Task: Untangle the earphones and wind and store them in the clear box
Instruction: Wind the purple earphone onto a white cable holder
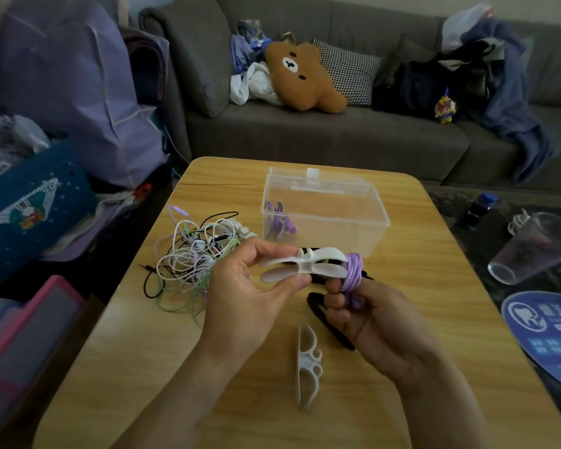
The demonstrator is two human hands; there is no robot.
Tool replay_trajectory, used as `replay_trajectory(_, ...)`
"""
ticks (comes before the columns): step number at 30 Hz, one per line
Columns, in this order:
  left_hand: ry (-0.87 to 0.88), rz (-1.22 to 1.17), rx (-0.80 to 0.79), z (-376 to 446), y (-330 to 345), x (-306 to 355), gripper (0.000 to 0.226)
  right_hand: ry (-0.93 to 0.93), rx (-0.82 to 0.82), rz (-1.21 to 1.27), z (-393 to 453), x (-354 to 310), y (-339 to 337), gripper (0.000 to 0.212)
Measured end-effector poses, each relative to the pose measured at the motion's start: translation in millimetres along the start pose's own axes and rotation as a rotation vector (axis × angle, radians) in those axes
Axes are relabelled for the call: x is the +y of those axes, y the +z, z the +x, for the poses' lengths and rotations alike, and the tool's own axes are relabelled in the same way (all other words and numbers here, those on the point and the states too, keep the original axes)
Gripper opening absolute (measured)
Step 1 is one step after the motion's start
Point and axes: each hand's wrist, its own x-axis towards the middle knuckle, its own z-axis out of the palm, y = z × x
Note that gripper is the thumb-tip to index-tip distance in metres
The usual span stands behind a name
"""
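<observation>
Partway through, by the look of it. One purple set already in box (pixel 324 215), at its left wall; lid off or open, cannot tell which. Purple cord (pixel 353 273) coiled in several turns, apparently round the fingers of right hand (pixel 366 314), which are curled and clamped on the coil. White winder (pixel 302 265) pinched between thumb and fingers of left hand (pixel 246 283), right tip of winder touching the coil. Likely step in hand: moving coil onto winder.

Left to do: tangle (pixel 191 254) of white, lilac, green and black cords on table (pixel 434 319), just left of the hands, not yet sorted. Spare winder (pixel 308 364) lying near the table's front edge, unused. Black cord (pixel 331 325) partly hidden under right hand.

Writing: blue mat (pixel 544 332) at right bears a logo and lines of text, too blurred to read. Cushion (pixel 30 205) at left shows letters, possibly "ER", not certain. No brand legible on box or winders.
</observation>
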Motion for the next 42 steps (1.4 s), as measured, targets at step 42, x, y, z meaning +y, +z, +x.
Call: replay_trajectory(42, -0.134, 0.187, -0.215, -9.9, 0.5, 12.4, 0.038, -0.801, 0.225, -1.018, 8.4, 30.5, 1.5, 0.033)
